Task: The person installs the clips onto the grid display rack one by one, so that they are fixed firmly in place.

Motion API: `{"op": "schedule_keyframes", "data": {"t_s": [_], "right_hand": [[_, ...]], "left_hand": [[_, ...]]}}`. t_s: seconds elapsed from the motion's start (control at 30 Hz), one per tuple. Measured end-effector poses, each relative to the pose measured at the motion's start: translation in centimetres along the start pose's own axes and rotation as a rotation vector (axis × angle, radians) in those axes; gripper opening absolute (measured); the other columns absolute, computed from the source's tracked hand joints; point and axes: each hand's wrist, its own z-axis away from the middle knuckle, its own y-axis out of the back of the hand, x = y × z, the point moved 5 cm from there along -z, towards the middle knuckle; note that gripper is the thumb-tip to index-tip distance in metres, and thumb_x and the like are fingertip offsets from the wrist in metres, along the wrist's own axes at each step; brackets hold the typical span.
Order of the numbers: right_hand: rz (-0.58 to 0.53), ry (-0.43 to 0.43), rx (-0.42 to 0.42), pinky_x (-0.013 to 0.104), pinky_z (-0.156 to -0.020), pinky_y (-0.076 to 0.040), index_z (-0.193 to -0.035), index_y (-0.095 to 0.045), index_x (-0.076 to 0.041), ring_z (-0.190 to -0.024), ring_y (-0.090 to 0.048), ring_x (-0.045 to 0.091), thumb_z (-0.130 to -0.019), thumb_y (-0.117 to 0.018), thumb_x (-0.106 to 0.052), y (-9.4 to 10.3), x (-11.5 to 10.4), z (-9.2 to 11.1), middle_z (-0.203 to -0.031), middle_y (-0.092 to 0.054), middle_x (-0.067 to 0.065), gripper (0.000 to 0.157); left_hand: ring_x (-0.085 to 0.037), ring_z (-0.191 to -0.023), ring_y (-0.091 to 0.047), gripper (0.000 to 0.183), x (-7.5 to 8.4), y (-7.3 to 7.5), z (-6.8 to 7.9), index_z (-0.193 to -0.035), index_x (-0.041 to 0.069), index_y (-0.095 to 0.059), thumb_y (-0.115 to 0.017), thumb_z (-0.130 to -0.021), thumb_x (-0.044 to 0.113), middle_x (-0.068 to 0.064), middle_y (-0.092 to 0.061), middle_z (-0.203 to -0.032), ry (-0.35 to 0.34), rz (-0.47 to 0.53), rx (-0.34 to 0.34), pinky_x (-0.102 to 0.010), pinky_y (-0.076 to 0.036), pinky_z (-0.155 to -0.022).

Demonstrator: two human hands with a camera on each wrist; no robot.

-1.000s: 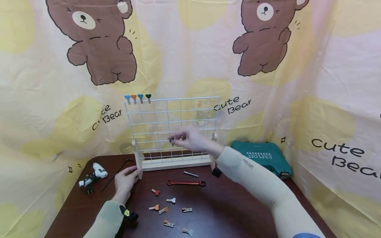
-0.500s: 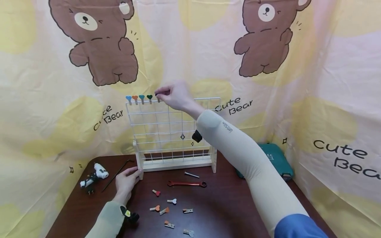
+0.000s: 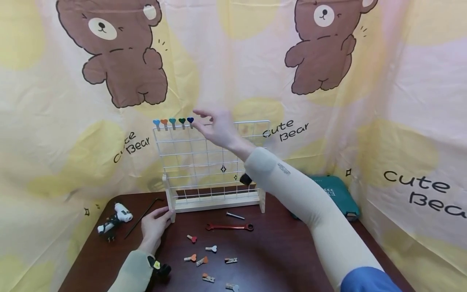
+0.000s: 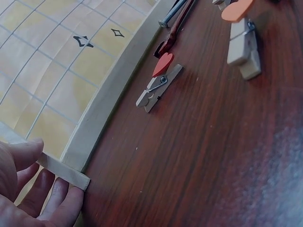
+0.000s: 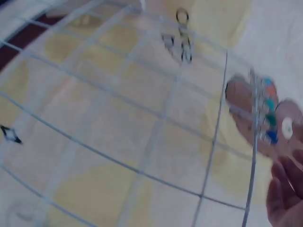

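Note:
A white wire grid rack with a wooden base [image 3: 219,205] stands upright at the back of the table. My left hand [image 3: 154,227] holds the base's left wooden foot [image 4: 66,171], thumb on one side and fingers on the other. At the rack's top left, a dark blue heart clothespin [image 3: 190,120] is clipped to the top wire. Just right of it is my right hand [image 3: 219,127], thumb and index finger spread apart with nothing between them. Dark green [image 3: 182,121], teal [image 3: 172,121], orange [image 3: 164,121] and light blue [image 3: 156,122] heart clothespins line the same wire.
Several loose clothespins, among them a red one [image 3: 192,239] and a white one [image 3: 211,249], lie in front. A red wrench [image 3: 230,227] and a bolt [image 3: 235,215] lie before the rack. A glue gun [image 3: 122,212] sits left, a green case [image 3: 337,196] right.
My right hand rose to the rack's top wire with the dark blue clothespin, clipped it beside the dark green one and let go. My left hand kept its hold on the foot.

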Motion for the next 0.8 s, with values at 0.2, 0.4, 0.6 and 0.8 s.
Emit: {"op": "schedule_keyframes", "data": {"t_s": [0.2, 0.4, 0.6, 0.8], "right_hand": [[-0.013, 0.192, -0.112, 0.025, -0.084, -0.060, -0.114, -0.080, -0.005, -0.097, -0.076, 0.016, -0.096, -0.080, -0.017, -1.7, -0.4, 9.9, -0.110, -0.080, 0.009, 0.022], [-0.037, 0.155, -0.478, 0.020, -0.075, -0.060, -0.107, -0.082, -0.011, -0.086, -0.069, 0.000, -0.094, -0.081, -0.013, -6.2, 2.4, 21.2, -0.098, -0.080, -0.002, 0.014], [-0.054, 0.033, -0.778, 0.005, -0.068, -0.051, -0.103, -0.082, -0.013, -0.075, -0.064, -0.012, -0.088, -0.089, -0.016, -10.1, 4.8, 29.2, -0.089, -0.078, -0.008, 0.017], [0.098, 0.095, -0.881, 0.003, -0.064, -0.042, -0.102, -0.081, -0.021, -0.070, -0.055, -0.013, -0.087, -0.088, -0.022, -12.2, 4.8, 32.1, -0.080, -0.067, -0.018, 0.017]], "left_hand": [[-0.037, -0.120, -0.066, 0.046, -0.3, -0.2, 0.0, -0.132, 0.001, -0.072, -0.084, -0.094, 0.023, -0.026, -0.064, -0.137, 0.008, 0.003, -0.003, -0.037, -0.061, -0.089], [-0.039, -0.120, -0.066, 0.046, -0.1, -0.1, -0.2, -0.132, 0.002, -0.073, -0.085, -0.094, 0.025, -0.025, -0.064, -0.136, -0.016, -0.011, 0.008, -0.037, -0.061, -0.089], [-0.039, -0.120, -0.067, 0.046, -0.1, -0.1, -0.2, -0.133, 0.001, -0.072, -0.084, -0.095, 0.024, -0.026, -0.064, -0.136, -0.014, -0.020, 0.002, -0.036, -0.062, -0.088], [-0.038, -0.120, -0.067, 0.046, -0.2, -0.1, -0.2, -0.132, 0.002, -0.073, -0.084, -0.094, 0.025, -0.024, -0.065, -0.136, -0.008, -0.020, 0.005, -0.037, -0.061, -0.090]]}}
